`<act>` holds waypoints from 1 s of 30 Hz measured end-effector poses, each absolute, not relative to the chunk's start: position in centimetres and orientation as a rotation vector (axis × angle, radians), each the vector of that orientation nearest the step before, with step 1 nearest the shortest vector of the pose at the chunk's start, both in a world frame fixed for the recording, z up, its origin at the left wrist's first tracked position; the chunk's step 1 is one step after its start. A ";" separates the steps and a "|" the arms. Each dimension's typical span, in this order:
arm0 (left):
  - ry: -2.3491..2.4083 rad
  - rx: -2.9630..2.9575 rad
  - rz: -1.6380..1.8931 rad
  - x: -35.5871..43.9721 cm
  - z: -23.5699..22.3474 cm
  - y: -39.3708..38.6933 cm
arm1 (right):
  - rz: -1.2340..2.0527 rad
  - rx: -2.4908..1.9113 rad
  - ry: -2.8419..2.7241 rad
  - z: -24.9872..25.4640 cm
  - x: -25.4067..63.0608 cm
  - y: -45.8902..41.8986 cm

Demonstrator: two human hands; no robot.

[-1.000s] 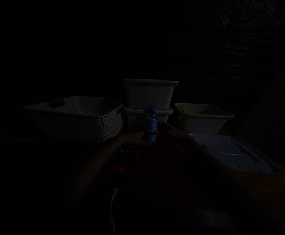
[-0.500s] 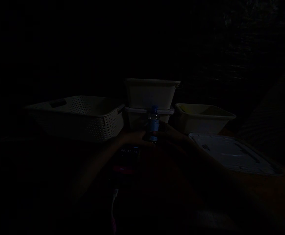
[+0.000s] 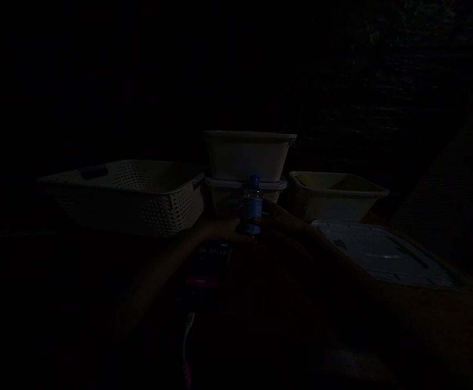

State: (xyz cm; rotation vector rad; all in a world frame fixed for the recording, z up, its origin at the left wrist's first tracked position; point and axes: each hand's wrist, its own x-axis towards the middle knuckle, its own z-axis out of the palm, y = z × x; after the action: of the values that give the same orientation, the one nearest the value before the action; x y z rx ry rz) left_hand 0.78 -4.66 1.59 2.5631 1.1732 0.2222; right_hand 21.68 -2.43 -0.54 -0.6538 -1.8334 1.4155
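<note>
In very dim light, a small clear bottle (image 3: 253, 208) with a blue cap and a blue label stands upright in the middle of the head view. My left hand (image 3: 233, 228) reaches in from the left and closes round the bottle's lower left side. From the right, my right hand (image 3: 280, 218) has its fingers against the other side of the bottle. Shadow hides most of the fingertips. Below my left wrist lies a phone (image 3: 207, 265) with a lit timer, and a white cable (image 3: 185, 336) runs from its near end.
Behind the bottle, an upper pale tub (image 3: 248, 156) is stacked on a lidded lower tub (image 3: 224, 197). A perforated basket (image 3: 175, 208) stands at left. Another pale tub (image 3: 334, 206) is at right, with a flat lid (image 3: 382, 254) in front of it. Darkness hides the rest.
The whole view has shifted slightly, so everything sits a little further left. Both hands stay at the bottle. The phone's timer has advanced by one second.
</note>
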 end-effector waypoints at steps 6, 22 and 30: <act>1.140 2.564 0.238 0.7 1.1 -4.2 | 1.420 -0.658 -1.813 -0.3 21.6 -2.9; 1.173 2.586 0.207 0.4 0.7 -3.9 | 1.457 -0.646 -1.821 -0.3 21.8 -2.9; 1.176 2.568 0.176 0.4 0.7 -3.7 | 1.491 -0.630 -1.833 -0.1 21.9 -3.1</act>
State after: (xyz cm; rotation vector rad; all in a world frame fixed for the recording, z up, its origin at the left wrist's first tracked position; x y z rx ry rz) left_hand 0.39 -3.75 0.68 2.5683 1.1756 0.1760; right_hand 21.86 -3.07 -0.14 -0.6300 -1.8334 1.4913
